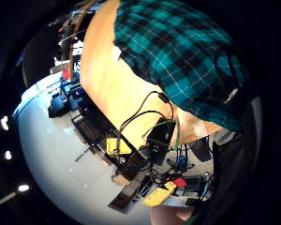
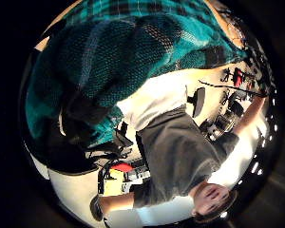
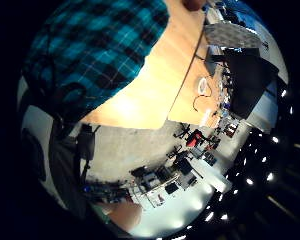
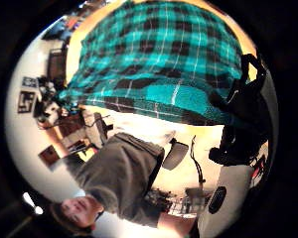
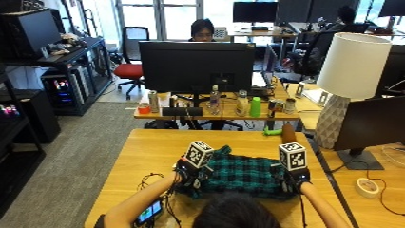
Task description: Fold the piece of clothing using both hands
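Note:
A teal and black plaid garment (image 5: 244,175) lies in a low heap on the wooden table (image 5: 158,147), just in front of the person. My left hand (image 5: 190,175) grips its near left edge, and my right hand (image 5: 292,178) grips its near right edge. The left thumb side palm view has the cloth (image 2: 118,57) bunched close against the palm, with gloved fingers (image 2: 83,109) curled on it. In the right thumb side palm view the cloth's near edge (image 4: 159,94) hangs raised off the table, and the other hand (image 4: 243,119) holds its far corner. More plaid cloth (image 1: 187,61) (image 3: 90,50) spreads over the tabletop.
A phone (image 5: 150,212) and loose cables (image 5: 152,180) lie at the table's near left. A brown cylinder (image 5: 288,133) and a green item (image 5: 272,132) sit at the far edge. A white lamp (image 5: 351,71), dark monitor (image 5: 373,126) and tape roll (image 5: 367,187) stand to the right.

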The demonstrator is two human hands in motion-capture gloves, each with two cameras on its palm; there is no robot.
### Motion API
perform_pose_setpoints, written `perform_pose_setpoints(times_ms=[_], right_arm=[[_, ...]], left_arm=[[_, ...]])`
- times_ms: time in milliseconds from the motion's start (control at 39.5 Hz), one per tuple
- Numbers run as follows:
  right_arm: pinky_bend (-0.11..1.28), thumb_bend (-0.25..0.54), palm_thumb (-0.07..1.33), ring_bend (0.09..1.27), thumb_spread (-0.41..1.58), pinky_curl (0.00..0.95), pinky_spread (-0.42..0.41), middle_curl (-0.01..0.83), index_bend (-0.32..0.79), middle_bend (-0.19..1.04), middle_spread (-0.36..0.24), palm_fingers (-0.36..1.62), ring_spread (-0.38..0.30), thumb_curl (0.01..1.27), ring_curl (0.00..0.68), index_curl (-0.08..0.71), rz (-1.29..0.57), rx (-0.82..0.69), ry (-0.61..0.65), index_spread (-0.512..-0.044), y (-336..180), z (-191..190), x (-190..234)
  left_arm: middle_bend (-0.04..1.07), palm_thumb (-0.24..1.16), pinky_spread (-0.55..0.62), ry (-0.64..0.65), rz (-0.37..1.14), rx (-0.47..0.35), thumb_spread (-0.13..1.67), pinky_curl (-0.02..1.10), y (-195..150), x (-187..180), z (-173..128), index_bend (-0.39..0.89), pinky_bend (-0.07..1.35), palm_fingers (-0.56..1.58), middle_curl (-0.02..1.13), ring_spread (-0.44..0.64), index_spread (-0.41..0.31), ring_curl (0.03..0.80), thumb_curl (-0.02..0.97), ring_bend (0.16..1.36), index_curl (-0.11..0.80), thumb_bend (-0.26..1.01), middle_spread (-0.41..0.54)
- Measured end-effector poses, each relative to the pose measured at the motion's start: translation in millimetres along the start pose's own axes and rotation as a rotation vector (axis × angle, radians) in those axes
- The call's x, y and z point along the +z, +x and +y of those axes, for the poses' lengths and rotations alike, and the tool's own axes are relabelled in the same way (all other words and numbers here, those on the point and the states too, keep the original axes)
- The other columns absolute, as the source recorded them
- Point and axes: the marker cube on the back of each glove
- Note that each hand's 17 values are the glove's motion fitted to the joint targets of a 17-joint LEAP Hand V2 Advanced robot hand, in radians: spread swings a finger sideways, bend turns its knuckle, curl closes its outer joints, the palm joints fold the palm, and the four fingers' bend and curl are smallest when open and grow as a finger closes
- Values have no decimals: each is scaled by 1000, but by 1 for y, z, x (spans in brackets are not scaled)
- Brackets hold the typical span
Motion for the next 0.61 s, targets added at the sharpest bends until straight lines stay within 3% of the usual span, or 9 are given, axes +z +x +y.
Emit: perform_pose_setpoints(times_ms=[253,506,607], right_arm=[[544,-30,1045,569,451,381,-349,486,162,291,-176,1274,-250,644,440,379,10,99,103,-242,20,-25,-80],[547,-29,1042,564,436,384,-350,491,161,291,-172,1268,-243,669,444,392,-73,126,136,-244,37,-70,-116],[548,-29,1041,563,432,385,-350,493,160,291,-172,1267,-243,677,445,395,-101,121,157,-245,42,-82,-125]], left_arm=[[318,784,-354,126,56,-144,1007,376,-47,-68,-23,194,302,1195,517,-337,-301,392,546,423,493,9,-307],[316,788,-340,216,172,-216,1017,384,-99,-105,-72,189,262,1190,534,-342,-305,411,582,430,513,-11,-308],[315,784,-335,231,202,-264,1018,387,-97,-119,-63,188,249,1188,540,-339,-306,416,594,430,519,-14,-307]])
